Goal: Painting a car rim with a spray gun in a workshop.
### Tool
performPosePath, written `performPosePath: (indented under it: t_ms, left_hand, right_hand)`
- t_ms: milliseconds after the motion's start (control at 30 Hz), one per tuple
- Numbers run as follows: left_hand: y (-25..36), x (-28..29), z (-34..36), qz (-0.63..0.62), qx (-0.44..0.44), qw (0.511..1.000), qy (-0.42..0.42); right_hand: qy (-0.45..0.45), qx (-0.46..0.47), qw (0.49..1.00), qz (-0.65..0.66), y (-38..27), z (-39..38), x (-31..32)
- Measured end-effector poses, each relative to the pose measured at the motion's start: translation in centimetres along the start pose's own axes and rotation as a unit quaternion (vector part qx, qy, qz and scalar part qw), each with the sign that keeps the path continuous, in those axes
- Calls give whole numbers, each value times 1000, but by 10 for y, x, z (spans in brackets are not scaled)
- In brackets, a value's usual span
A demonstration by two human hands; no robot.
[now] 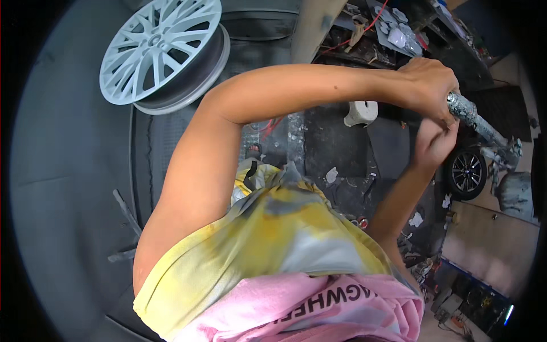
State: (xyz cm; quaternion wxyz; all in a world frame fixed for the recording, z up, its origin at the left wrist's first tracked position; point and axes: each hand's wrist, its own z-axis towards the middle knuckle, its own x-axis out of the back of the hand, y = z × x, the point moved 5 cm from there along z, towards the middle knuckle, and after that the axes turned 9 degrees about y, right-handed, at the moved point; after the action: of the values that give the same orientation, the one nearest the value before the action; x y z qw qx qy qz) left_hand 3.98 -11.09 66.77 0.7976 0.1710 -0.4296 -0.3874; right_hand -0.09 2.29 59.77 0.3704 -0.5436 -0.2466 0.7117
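My left arm reaches across to the right, and my left hand (430,82) is closed around the handle end of a paint-crusted spray gun (477,118). The gun's body and its grey, paint-streaked cup (515,194) lie toward the right edge. Just under the left hand is my right hand (436,141), curled and somewhat blurred, its fingers up against the handle's end. Whatever those fingers grip is hidden. At the upper left is a pale blue-white multi-spoke alloy wheel (155,40), away from both hands.
Tools and parts clutter a dark bench (364,45) at the top. A white stool (362,113) stands below it. On the right a black wheel (467,172) is near a wooden board (490,236). Scraps (331,174) litter the floor. Grey stand legs (126,214) show at left.
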Motion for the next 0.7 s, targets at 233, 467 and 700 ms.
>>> performPosePath:
  t_ms: [233, 467, 700]
  left_hand:
    - [-25, -57, -17, -75, 83, 990, 87]
    - [6, -139, -61, -323, 99, 913, 227]
    - [38, -163, -79, -424, 56, 873, 233]
  right_hand:
    - [-31, -102, 993, -55, -51, -5, 41]
    - [-3, -195, 959, -203, -39, 53, 80]
    - [-84, -244, 922, -289, -85, 74, 79]
